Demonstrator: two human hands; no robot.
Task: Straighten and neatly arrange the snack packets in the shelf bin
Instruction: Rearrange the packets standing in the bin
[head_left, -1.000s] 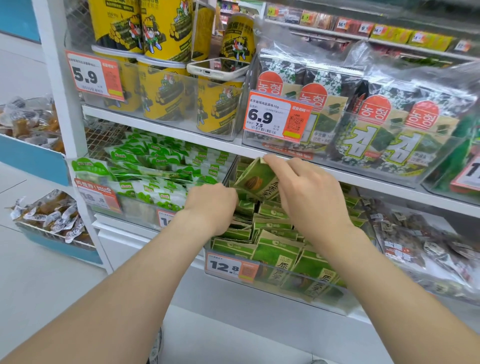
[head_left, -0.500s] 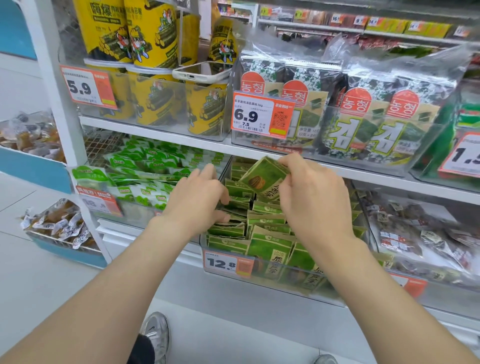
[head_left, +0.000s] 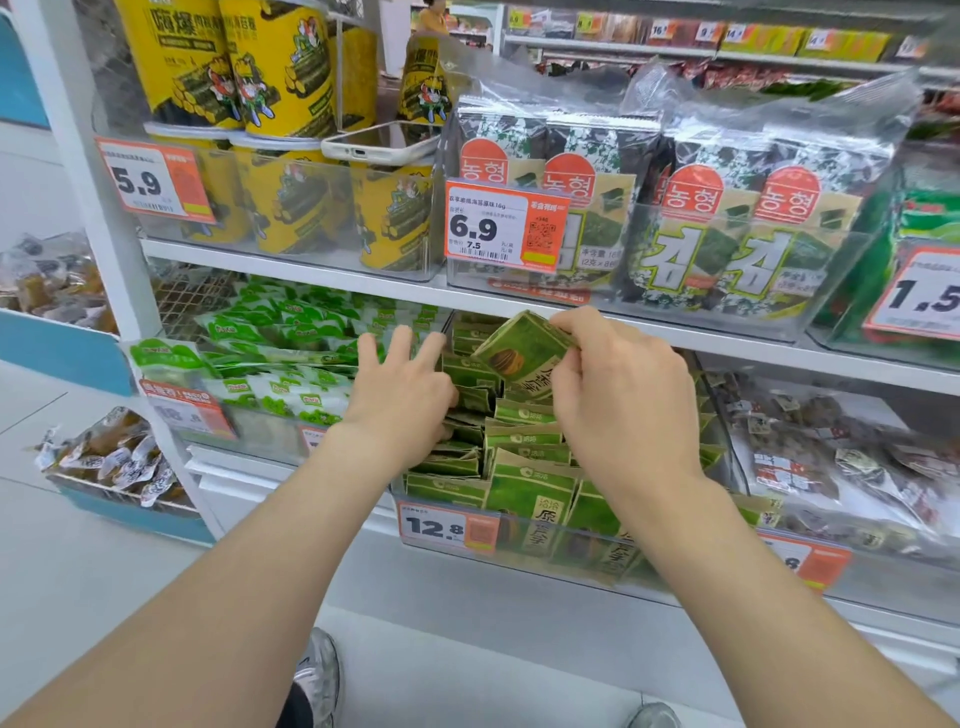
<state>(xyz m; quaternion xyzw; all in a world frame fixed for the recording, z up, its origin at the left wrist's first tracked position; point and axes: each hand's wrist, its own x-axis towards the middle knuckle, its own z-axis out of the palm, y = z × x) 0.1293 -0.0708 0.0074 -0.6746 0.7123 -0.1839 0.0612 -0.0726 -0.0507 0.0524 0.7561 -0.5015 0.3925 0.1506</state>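
Head view: both bare hands are at the clear shelf bin (head_left: 597, 571) on the lower shelf. The right hand (head_left: 623, 395) pinches 1 green snack packet (head_left: 519, 353) by its upper right corner, thumb and forefinger curled on it. That packet is tilted, lifted above the rest, and sits just left of the right hand's fingers, under the shelf edge. The left hand (head_left: 400, 395) is spread wide, fingers straight and fanned, palm down on the left side of the stacked green packets (head_left: 524, 493); its thumb is hidden. The stacked packets fill the bin between and below the 2 hands, some standing upright at the front, some leaning or lying flat near the left hand. The 12.8 price tag (head_left: 447, 527) is clipped to the bin front, below the left wrist.

Left of the left hand is a bin of light-green packets (head_left: 280, 353). Right of the right hand are dark wrapped snacks (head_left: 831, 467), blurred. Above the left hand are yellow canisters (head_left: 280, 197) with a phone (head_left: 382, 140) lying flat on top of them. Above the right hand are seaweed packs (head_left: 727, 218), with a 6.9 price tag (head_left: 506, 226) up between the 2 hands. Well below both forearms, 1 grey shoe (head_left: 319, 670) is on the floor.
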